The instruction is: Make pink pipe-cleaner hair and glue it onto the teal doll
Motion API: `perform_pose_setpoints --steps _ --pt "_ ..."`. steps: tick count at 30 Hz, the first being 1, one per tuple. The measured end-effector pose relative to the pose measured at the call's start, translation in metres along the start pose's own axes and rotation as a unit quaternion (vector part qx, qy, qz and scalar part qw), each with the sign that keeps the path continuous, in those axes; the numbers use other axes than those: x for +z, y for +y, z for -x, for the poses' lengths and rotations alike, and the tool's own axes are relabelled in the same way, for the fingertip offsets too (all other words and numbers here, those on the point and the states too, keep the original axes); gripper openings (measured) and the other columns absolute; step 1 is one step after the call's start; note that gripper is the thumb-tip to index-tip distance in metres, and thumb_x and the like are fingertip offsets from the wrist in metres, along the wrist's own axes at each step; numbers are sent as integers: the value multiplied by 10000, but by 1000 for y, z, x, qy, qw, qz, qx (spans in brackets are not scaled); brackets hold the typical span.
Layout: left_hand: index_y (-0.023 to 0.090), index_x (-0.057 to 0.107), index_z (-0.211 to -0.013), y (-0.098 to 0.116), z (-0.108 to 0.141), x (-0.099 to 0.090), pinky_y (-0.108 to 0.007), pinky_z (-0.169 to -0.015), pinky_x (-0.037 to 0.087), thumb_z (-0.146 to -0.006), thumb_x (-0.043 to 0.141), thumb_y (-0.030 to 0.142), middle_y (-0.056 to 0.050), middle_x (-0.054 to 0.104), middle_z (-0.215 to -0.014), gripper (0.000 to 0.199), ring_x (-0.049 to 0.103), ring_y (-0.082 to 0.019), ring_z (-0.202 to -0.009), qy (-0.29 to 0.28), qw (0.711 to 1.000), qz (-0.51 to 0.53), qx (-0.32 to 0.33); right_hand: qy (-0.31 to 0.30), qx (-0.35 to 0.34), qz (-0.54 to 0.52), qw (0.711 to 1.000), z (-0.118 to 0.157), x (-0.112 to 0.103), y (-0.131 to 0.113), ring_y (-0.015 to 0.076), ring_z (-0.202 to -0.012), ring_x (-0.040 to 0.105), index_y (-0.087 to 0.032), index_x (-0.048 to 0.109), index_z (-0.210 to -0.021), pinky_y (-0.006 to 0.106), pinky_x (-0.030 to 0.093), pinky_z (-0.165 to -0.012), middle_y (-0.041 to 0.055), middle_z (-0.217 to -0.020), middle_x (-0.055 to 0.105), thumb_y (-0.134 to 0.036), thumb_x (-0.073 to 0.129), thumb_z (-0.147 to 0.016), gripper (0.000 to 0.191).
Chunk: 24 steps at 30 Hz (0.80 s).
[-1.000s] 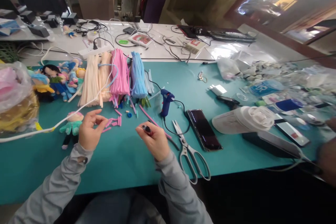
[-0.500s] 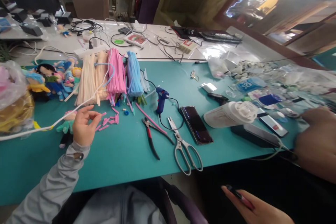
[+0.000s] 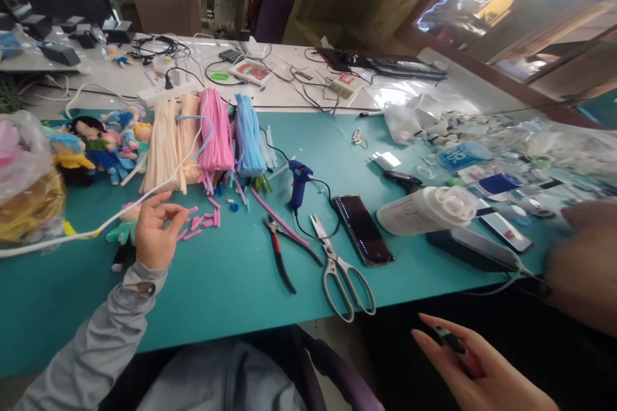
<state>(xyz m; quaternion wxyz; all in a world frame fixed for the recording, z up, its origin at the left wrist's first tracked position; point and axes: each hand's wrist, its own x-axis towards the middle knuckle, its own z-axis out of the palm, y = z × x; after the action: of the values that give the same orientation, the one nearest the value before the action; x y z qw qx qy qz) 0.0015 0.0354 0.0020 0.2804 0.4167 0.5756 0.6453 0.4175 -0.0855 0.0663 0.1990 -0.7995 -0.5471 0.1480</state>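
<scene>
My left hand [image 3: 158,231], in a grey sleeve, rests over the mat with thumb and forefinger pinched at a short pink pipe cleaner piece [image 3: 193,209]. Several more cut pink pieces [image 3: 208,223] lie just right of it. A small doll [image 3: 126,231] with green parts is partly hidden behind that hand. At the lower right, close to the camera, my right hand [image 3: 482,359] is closed around a small black-and-pink tool [image 3: 456,343], whose kind I cannot make out. Pliers [image 3: 277,250] with red-and-black handles, and scissors [image 3: 336,270], lie between my hands.
Bundles of beige, pink [image 3: 215,131] and blue pipe cleaners [image 3: 248,135] stand behind. Finished dolls [image 3: 96,141] are heaped left. A white cable [image 3: 110,225] crosses the left side. A glue gun [image 3: 299,183], phone [image 3: 364,229] and white cup [image 3: 424,210] sit rightward. Another person's blurred arm [image 3: 581,257] is at the right edge.
My right hand has shifted slightly right and up with the tool, its thumb and forefinger tips a little farther apart. My left hand stays at the pink piece. The other person's arm blurs.
</scene>
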Motion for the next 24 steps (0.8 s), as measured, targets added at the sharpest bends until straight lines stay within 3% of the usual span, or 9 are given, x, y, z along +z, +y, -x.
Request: perform_pose_setpoints --steps 4,8,10,14,17,24 --pt "190 534 -1012 3 4 2 -253 -545 559 -663 733 223 45 687 -649 403 672 -131 -541 -13 1000 14 2 -104 -48 -111 987 -10 28 -53 202 -595 627 -228 701 -798 295 507 -558 57 -690 696 -644 610 -731 431" --pt "189 544 -1031 1 11 5 -260 -574 567 -676 734 217 23 704 -679 403 682 -139 -600 -39 999 1 5 -218 -130 -180 950 -18 75 -108 159 -559 539 -207 650 -745 271 456 -545 24 -620 609 -566 546 -823 382" --pt "191 554 -1036 -1 13 5 -272 -595 575 -687 731 219 14 710 -701 392 688 -146 -639 -55 998 -16 12 -247 -161 -203 934 -21 100 -132 130 -533 460 -200 622 -746 253 397 -518 -10 -585 530 -540 517 -848 370" --pt "192 574 -1042 -6 16 4 -296 -624 584 -723 710 235 6 709 -716 349 687 -156 -670 -76 996 -44 34 -268 -197 -215 918 -28 141 -169 100 -522 358 -199 498 -629 243 302 -516 -51 -546 381 -547 455 -870 425" --pt "192 581 -1042 -9 16 2 -302 -642 573 -752 692 247 8 704 -712 315 675 -151 -661 -73 994 -66 40 -270 -212 -209 915 -36 162 -188 106 -550 388 -198 480 -603 246 300 -547 -42 -548 402 -542 398 -903 464" --pt "197 572 -1094 -10 15 -1 -330 -690 538 -781 687 287 8 703 -720 345 651 -161 -700 -73 989 -118 53 -272 -232 -165 919 -47 179 -211 105 -525 358 -208 417 -555 256 257 -549 -45 -511 405 -468 426 -923 450"
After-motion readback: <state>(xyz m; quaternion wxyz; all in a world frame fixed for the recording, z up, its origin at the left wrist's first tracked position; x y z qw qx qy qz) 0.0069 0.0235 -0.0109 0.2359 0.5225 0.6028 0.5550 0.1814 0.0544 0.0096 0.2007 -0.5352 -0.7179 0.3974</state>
